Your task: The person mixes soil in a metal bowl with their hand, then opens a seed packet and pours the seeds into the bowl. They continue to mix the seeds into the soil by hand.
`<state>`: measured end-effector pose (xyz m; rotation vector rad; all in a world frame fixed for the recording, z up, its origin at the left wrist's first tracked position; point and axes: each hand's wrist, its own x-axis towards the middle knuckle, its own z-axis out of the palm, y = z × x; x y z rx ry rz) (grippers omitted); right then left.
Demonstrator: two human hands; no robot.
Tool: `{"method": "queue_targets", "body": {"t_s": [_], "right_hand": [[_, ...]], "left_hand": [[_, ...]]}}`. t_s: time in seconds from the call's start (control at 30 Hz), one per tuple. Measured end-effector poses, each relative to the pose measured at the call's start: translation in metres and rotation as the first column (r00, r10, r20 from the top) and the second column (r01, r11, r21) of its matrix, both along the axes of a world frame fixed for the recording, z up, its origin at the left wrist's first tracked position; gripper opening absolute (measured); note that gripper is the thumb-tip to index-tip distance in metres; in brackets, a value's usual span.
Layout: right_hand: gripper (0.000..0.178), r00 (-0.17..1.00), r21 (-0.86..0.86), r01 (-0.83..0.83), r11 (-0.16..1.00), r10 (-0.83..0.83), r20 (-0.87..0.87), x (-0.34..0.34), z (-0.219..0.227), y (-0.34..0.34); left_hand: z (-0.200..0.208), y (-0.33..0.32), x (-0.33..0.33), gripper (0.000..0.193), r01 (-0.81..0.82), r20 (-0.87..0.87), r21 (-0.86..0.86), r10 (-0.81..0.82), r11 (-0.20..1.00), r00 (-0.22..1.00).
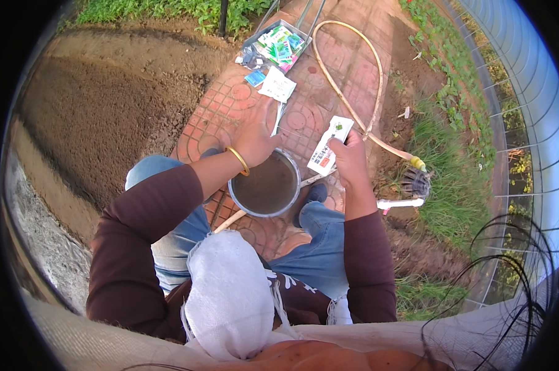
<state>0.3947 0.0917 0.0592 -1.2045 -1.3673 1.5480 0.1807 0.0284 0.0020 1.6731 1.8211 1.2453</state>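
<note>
The left hand [254,137], a yellow metal bangle [240,159] at its wrist, reaches over a round pail [262,215] of murky brown water. Its fingertips lie close to a thin white strip [280,116]; I cannot tell whether its grip pinches the strip or only lies against it. Just beyond is a white, square, flat packet [277,85], likely feather-light and easily creased, best taken by a corner. Farther out, a grey rectangular tray [300,57] holds green and white sachets. Right of the pail, above the red paving, is a white rectangular packet with dark print and a green emblem [330,146]. The right hand's [352,154] grip pinches it at its right edge, thumb on top. It looks light and fairly thin, probably bending under a hard squeeze and slippery if wet; an edge hold suits it. Farther right, a pale yellow hose [379,74] loops across the paving.
</note>
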Motion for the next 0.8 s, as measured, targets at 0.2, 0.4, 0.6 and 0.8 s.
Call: {"method": "queue_targets", "body": {"t_s": [0.2,0.4,0.6,0.8], "right_hand": [[0.028,0.987,-0.097,-0.111,0.989,0.098,-0.128,-0.033,-0.016,-0.007],[0.03,0.935,-0.217,-0.242,0.946,0.168,-0.313,-0.038,-0.019,-0.009],[0.018,0.958,-0.175,-0.221,0.959,0.181,-0.222,-0.037,-0.021,-0.008],[0.014,0.948,-0.158,-0.167,0.973,0.115,-0.296,-0.043,-0.013,-0.014]], "left_hand": [[0.035,-0.01,0.029,0.072,0.643,0.722,-0.144,-0.365,0.752,0.588],[0.03,-0.016,0.03,0.057,0.527,0.495,-0.134,-0.404,0.839,0.769],[0.032,-0.016,0.022,0.036,0.526,0.409,-0.213,-0.413,0.823,0.813],[0.025,-0.014,0.02,0.034,0.465,0.475,-0.014,-0.403,0.885,0.782]]}}
